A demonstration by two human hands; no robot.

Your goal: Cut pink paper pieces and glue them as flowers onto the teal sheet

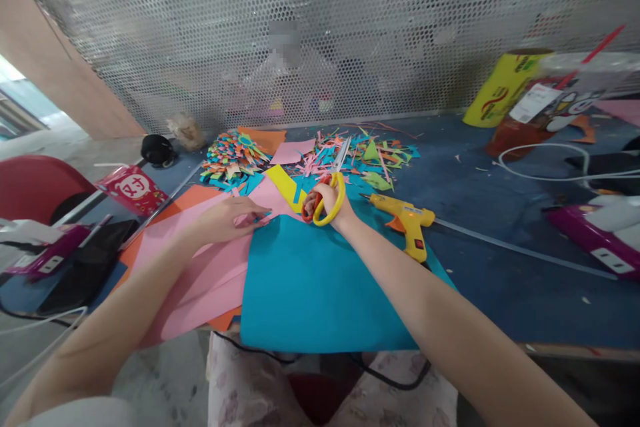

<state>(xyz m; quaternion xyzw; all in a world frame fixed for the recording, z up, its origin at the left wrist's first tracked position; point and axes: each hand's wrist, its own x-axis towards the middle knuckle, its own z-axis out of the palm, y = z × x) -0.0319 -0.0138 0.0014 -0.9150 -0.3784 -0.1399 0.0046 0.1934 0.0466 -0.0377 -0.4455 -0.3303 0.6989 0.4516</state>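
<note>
My right hand grips a pair of scissors by its yellow and red handles. Their metal blades point away from me, over a heap of paper strips. On the pink paper sheets, my left hand rests with its fingers stretched toward a blue sheet of paper. Whether its fingertips pinch any paper is unclear. Between and beyond the hands lies a yellow paper piece.
A yellow glue gun with a long clear glue stick lies to the right. A fringed paper bundle sits at the back left. Power strips stand at both sides. A drink cup and yellow roll are at back right, before a perforated metal panel.
</note>
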